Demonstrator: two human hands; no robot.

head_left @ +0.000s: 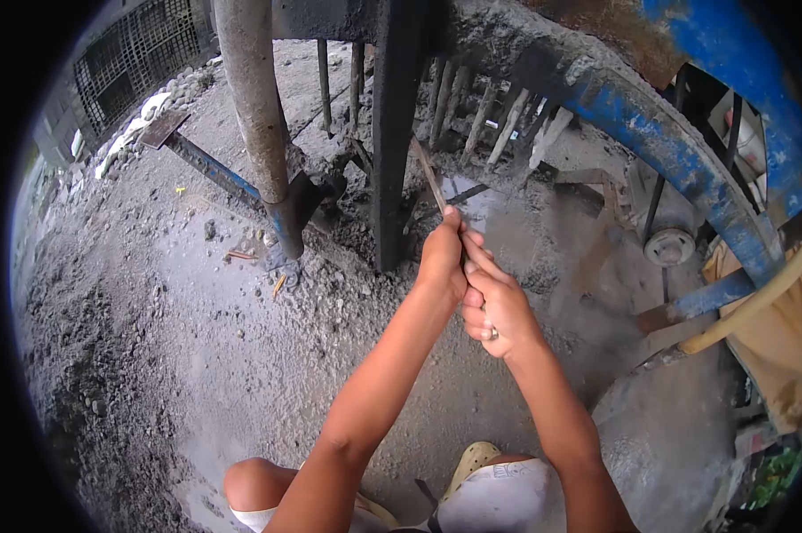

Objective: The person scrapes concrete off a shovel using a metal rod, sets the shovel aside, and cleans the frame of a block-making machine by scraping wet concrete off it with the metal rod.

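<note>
My left hand (pixel 441 259) and my right hand (pixel 500 306) are both closed around a thin brownish rod (pixel 429 173), close together in front of me. The rod slants up and away to the left, its far end reaching behind a dark upright metal post (pixel 394 142). I cannot tell whether it is wood or rusty metal. Just beyond its tip hangs a row of cement-crusted bars (pixel 479 120) under the machine frame. A wet grey puddle (pixel 499 218) lies on the ground past my hands.
A thick grey pipe (pixel 248 98) stands at the left, beside a blue metal arm (pixel 219 169). A curved blue beam (pixel 659 142) arches overhead at right. A yellowish hose (pixel 765 289) and a round metal part (pixel 669 247) are on the right. Wet gravelly ground (pixel 241 373) surrounds my feet.
</note>
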